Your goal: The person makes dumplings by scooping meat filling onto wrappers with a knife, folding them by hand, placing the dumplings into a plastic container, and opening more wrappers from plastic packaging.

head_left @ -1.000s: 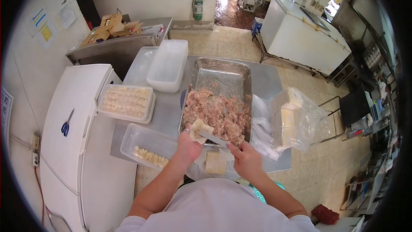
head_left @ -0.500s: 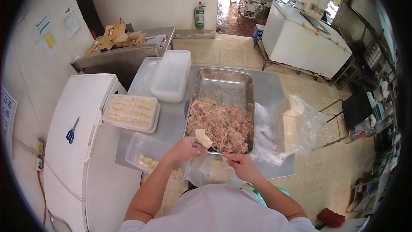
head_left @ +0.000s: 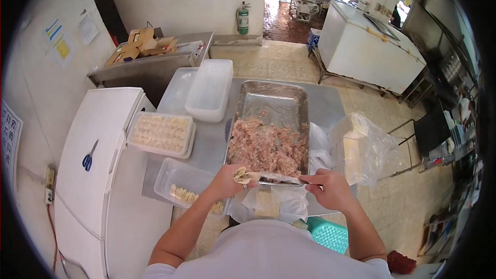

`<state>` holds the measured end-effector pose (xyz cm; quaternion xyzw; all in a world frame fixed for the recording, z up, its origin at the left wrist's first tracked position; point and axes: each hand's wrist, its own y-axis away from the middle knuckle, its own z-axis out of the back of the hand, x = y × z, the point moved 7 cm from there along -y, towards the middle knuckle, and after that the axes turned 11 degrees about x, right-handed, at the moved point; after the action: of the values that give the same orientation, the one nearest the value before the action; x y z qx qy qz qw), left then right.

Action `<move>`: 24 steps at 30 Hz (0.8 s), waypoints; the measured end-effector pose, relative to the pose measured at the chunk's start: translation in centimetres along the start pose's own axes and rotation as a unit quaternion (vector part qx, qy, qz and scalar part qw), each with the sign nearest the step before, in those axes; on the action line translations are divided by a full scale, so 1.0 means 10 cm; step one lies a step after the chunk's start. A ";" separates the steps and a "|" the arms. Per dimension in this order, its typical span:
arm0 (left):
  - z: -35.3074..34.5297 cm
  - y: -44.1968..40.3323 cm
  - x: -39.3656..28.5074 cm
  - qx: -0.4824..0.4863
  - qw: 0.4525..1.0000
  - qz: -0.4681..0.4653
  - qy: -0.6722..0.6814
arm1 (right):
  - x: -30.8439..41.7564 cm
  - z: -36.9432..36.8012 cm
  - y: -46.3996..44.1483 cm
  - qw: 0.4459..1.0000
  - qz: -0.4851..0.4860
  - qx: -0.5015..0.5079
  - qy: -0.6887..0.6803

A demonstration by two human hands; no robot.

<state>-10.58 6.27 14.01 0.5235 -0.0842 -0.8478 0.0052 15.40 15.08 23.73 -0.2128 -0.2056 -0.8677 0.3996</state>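
Note:
My left hand (head_left: 232,182) is closed around a pale dumpling wrapper (head_left: 244,175), gathered into a cup at the fingers. My right hand (head_left: 326,188) grips a flat spatula (head_left: 281,177), whose blade points left, close to the wrapper. Both hands are over the near edge of a metal tray (head_left: 274,89) holding a mound of pinkish ground meat filling (head_left: 268,144). Below them a stack of square wrappers (head_left: 267,203) lies on plastic. At the left, a clear container (head_left: 173,173) holds a row of filled dumplings (head_left: 183,193).
A second container full of dumplings (head_left: 161,133) sits further left, with bare plastic tubs (head_left: 209,90) behind it. To the right is a plastic bag of wrapper stacks (head_left: 354,150). Blue scissors (head_left: 90,156) lie on a white fridge (head_left: 98,124). A green basket (head_left: 329,235) is below the table.
The wrapper in my left hand has gone from nearly flat to folded up. My right hand has moved right and slightly up, and the spatula now shows across the tray's near edge.

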 end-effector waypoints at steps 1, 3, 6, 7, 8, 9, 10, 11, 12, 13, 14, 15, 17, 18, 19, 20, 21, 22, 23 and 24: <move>-0.04 0.03 0.01 -0.005 0.999 -0.005 0.053 | -0.05 -0.08 -0.02 0.997 -0.007 -0.003 -0.077; -0.17 0.03 0.00 -0.015 0.987 -0.018 0.158 | -0.15 -0.40 -0.10 0.973 -0.024 -0.012 -0.230; -0.38 0.08 -0.09 0.005 0.968 -0.010 0.252 | 0.06 -0.90 -0.26 0.902 -0.043 0.013 -0.430; -0.41 0.10 -0.12 0.008 0.975 -0.003 0.222 | 0.08 -1.03 -0.31 0.902 -0.036 0.005 -0.431; -0.45 0.12 -0.15 0.011 0.981 0.004 0.191 | 0.07 -1.16 -0.37 0.902 -0.030 -0.003 -0.432; -0.47 0.14 -0.16 0.015 0.987 0.011 0.159 | 0.09 -1.21 -0.40 0.901 -0.023 -0.014 -0.433; -0.48 0.15 -0.15 0.019 0.992 -0.007 0.128 | 0.09 -1.22 -0.41 0.907 -0.031 -0.020 -0.419; -0.50 0.15 -0.11 0.023 0.995 -0.025 0.098 | 0.11 -1.21 -0.42 0.914 -0.035 -0.001 -0.403; -0.51 0.17 -0.13 0.027 0.996 -0.043 0.069 | 0.13 -1.19 -0.43 0.921 -0.040 0.019 -0.387; -0.52 0.20 -0.16 0.023 0.995 -0.054 0.083 | 0.16 -1.18 -0.44 0.927 -0.044 0.040 -0.371; -0.53 0.22 -0.21 0.017 0.993 -0.064 0.097 | 0.19 -1.17 -0.46 0.923 -0.036 0.048 -0.380; -0.54 0.24 -0.25 0.011 0.991 -0.075 0.111 | 0.22 -1.16 -0.49 0.919 -0.028 0.056 -0.390; -0.54 0.27 -0.22 -0.032 0.988 -0.067 0.135 | 0.27 -1.14 -0.51 0.914 -0.019 0.051 -0.401; -0.53 0.30 -0.18 -0.056 0.986 -0.062 0.147 | 0.27 -1.13 -0.51 0.914 -0.019 0.039 -0.404; -0.51 0.33 -0.10 -0.044 0.988 -0.016 0.150 | 0.28 -1.12 -0.51 0.913 -0.018 0.029 -0.406; -0.47 0.37 0.00 -0.033 0.987 0.032 0.153 | 0.27 -1.12 -0.50 0.914 -0.026 0.019 -0.405; -0.44 0.45 0.10 -0.024 0.984 0.081 0.156 | 0.25 -1.14 -0.48 0.914 -0.033 0.010 -0.405; -0.40 0.51 0.23 -0.062 0.977 0.080 0.190 | 0.23 -1.16 -0.47 0.914 -0.039 0.004 -0.405; -0.39 0.55 0.44 -0.102 0.966 0.079 0.223 | 0.20 -1.22 -0.47 0.911 -0.044 0.011 -0.410; -0.35 0.63 0.60 -0.142 0.954 0.077 0.253 | 0.15 -1.29 -0.46 0.908 -0.049 0.017 -0.416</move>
<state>-10.68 -0.97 8.04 0.7070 0.0013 -0.6874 0.1663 8.30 10.11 13.04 -0.5372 -0.3783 -0.7151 0.2388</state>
